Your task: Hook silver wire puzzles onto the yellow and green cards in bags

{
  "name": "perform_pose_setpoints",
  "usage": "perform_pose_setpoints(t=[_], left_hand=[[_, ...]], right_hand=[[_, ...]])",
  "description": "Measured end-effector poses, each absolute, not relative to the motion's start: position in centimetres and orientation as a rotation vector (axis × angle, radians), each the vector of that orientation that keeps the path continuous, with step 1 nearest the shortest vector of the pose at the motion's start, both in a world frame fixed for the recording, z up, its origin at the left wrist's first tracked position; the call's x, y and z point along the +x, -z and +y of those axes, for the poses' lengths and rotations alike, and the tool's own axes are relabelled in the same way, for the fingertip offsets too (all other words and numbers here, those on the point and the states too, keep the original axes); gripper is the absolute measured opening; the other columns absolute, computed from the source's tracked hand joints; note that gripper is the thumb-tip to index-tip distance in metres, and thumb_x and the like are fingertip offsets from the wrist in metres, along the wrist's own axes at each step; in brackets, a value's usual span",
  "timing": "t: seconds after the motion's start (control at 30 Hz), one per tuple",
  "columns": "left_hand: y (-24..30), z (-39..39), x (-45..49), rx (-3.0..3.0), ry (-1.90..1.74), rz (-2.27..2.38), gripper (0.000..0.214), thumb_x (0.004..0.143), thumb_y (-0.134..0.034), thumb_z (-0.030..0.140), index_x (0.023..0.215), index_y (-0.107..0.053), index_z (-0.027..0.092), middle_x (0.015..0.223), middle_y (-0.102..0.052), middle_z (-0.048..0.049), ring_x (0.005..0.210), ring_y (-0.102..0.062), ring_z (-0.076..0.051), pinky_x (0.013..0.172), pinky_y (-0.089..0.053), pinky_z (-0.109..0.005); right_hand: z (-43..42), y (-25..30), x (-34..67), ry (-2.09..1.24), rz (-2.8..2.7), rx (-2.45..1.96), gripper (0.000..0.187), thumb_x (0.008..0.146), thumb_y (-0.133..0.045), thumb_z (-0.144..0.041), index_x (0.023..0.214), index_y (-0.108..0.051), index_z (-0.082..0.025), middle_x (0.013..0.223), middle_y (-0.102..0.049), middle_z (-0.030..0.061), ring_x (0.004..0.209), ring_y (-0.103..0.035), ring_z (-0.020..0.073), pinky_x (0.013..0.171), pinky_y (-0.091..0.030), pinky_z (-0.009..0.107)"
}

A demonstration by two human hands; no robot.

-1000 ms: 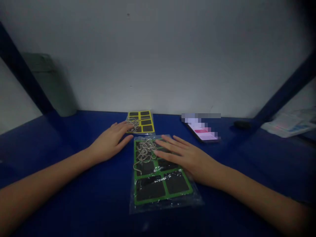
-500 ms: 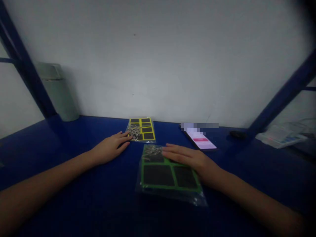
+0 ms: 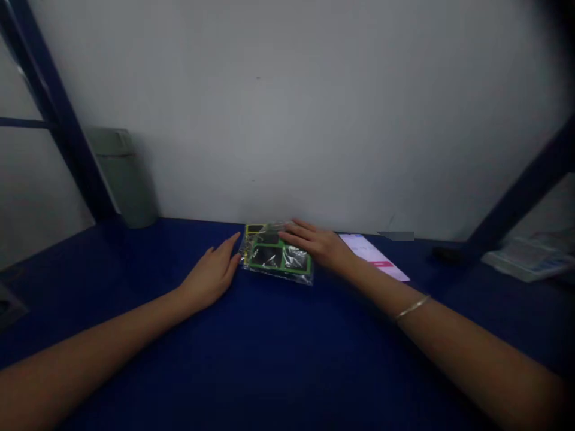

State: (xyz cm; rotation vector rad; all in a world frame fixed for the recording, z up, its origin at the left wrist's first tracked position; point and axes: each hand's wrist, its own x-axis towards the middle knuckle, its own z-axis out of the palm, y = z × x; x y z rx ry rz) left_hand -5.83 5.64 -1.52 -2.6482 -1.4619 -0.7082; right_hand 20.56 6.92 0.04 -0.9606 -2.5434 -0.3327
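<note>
A green-framed black card in a clear plastic bag now lies over a yellow-framed card, the two forming one stack at the table's far side. Any wire pieces inside are mostly hidden by glare on the plastic. My left hand lies flat, its fingertips against the stack's left edge. My right hand rests with spread fingers on the stack's upper right corner. Neither hand grips it. A thin metal bangle circles my right wrist.
The blue tabletop meets a white wall. A smartphone lies just right of my right hand. A grey-green canister stands back left by a blue shelf post. Papers lie far right.
The green-framed packet has slid up onto the yellow card, and my hands have moved with it toward the wall. The view has tilted slightly upward.
</note>
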Motion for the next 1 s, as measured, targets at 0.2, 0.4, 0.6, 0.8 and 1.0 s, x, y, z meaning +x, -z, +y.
perform_pose_setpoints(t=[0.2, 0.4, 0.6, 0.8, 1.0], left_hand=[[1.7, 5.7, -5.9, -2.707, 0.578, -1.438, 0.045, 0.09, -0.024, 0.038, 0.129, -0.027, 0.017, 0.13, -0.039, -0.0104, 0.122, -0.031, -0.025, 0.099, -0.024, -0.046], [1.6, 5.6, -5.8, -2.734, 0.617, -1.45, 0.044, 0.089, -0.025, 0.039, 0.128, -0.028, 0.019, 0.13, -0.039, -0.0087, 0.121, -0.032, -0.025, 0.099, -0.023, -0.048], [0.9, 4.9, -5.7, -2.836, 0.882, -1.328, 0.038, 0.09, -0.022, 0.034, 0.122, -0.036, 0.019, 0.124, -0.046, -0.0051, 0.114, -0.042, -0.019, 0.1, -0.026, -0.042], [0.9, 3.3, -5.0, -2.881, 0.892, -1.015, 0.033, 0.089, -0.025, 0.025, 0.118, -0.04, 0.019, 0.12, -0.049, -0.0036, 0.113, -0.043, -0.017, 0.103, -0.021, -0.04], [0.4, 1.7, -4.0, -2.875, 0.69, -0.533, 0.039, 0.082, -0.037, 0.017, 0.121, -0.034, 0.019, 0.122, -0.049, -0.0058, 0.118, -0.037, -0.019, 0.103, -0.019, -0.044]], right_hand=[[9.8, 2.2, 18.4, 0.147, -2.654, -0.966, 0.052, 0.081, -0.045, -0.012, 0.128, -0.031, -0.029, 0.135, -0.033, 0.0041, 0.124, -0.027, 0.025, 0.095, -0.032, 0.049], [9.3, 1.8, 18.7, 0.041, -2.62, -0.98, 0.048, 0.082, -0.044, -0.015, 0.127, -0.035, -0.029, 0.13, -0.041, 0.0004, 0.119, -0.037, 0.0195, 0.098, -0.032, 0.041], [6.2, 0.1, 21.5, -0.003, -2.589, -1.009, 0.044, 0.081, -0.047, -0.019, 0.122, -0.041, -0.034, 0.123, -0.049, -0.0045, 0.111, -0.047, 0.0185, 0.098, -0.033, 0.038], [0.6, 0.1, 23.3, -0.027, -2.776, -0.897, 0.051, 0.077, -0.052, -0.017, 0.125, -0.038, -0.027, 0.128, -0.044, 0.0012, 0.117, -0.039, 0.019, 0.097, -0.034, 0.038], [-2.3, 1.6, 23.7, 0.011, -2.716, -0.783, 0.047, 0.075, -0.053, -0.021, 0.121, -0.045, -0.022, 0.118, -0.054, 0.0014, 0.115, -0.041, 0.0194, 0.091, -0.04, 0.039]])
